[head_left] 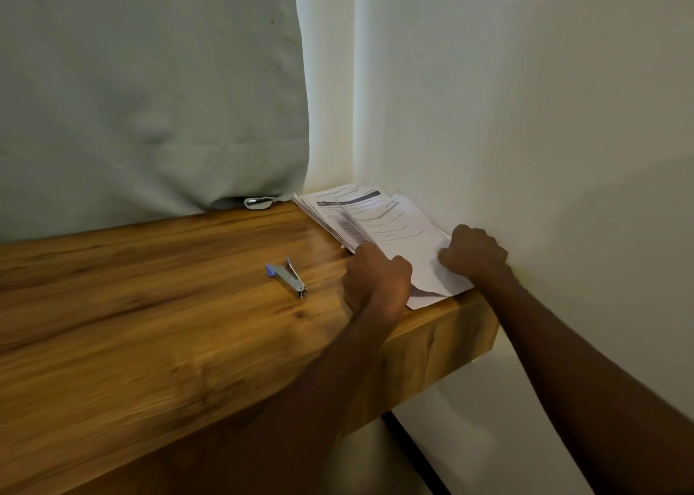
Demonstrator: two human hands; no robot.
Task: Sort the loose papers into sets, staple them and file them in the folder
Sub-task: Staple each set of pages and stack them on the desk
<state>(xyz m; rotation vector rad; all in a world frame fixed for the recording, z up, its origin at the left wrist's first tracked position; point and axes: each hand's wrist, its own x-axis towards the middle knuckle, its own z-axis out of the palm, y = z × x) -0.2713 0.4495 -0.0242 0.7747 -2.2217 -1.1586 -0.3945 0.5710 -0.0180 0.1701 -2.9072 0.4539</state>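
Note:
A loose stack of printed white papers (390,228) lies at the right end of the wooden table (150,325), pushed against the wall. My left hand (375,280) has its fingers curled on the stack's left near edge. At the right near corner my right hand (475,252) is curled on the top sheets. A grey stapler with a blue tip (288,277) lies on the wood to the left of my left hand. No folder is in view.
A pale curtain (150,100) hangs behind the table, with a small white object (258,202) at its hem. The white wall (525,119) bounds the table on the right. The table's right edge (450,340) drops off just below the papers.

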